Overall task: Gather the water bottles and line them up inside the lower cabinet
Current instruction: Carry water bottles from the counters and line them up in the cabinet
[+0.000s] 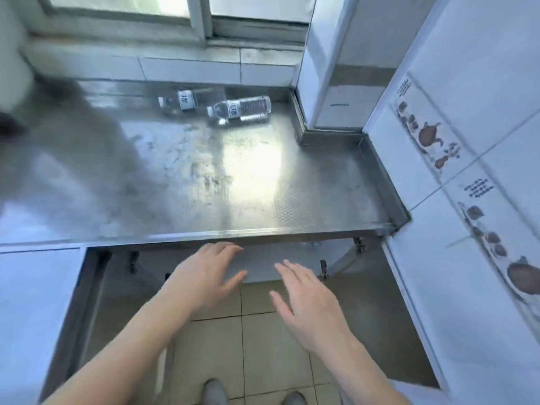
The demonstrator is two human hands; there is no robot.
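Two clear water bottles lie on their sides at the back of the steel counter [306,182]. One bottle [242,109] is nearer the right corner, the other bottle [187,100] lies just behind it to the left. Below the counter's front edge the lower cabinet [344,267] stands open, its inside mostly hidden under the counter. My left hand [209,276] and my right hand [309,299] hover in front of that opening, fingers spread, holding nothing. Both hands are well away from the bottles.
A closed white cabinet door [32,311] sits left of the opening. A tiled wall [455,200] closes in the right side, with a white column [330,83] at the counter's back right. A window [175,13] runs behind. My shoes [216,393] stand on the tiled floor.
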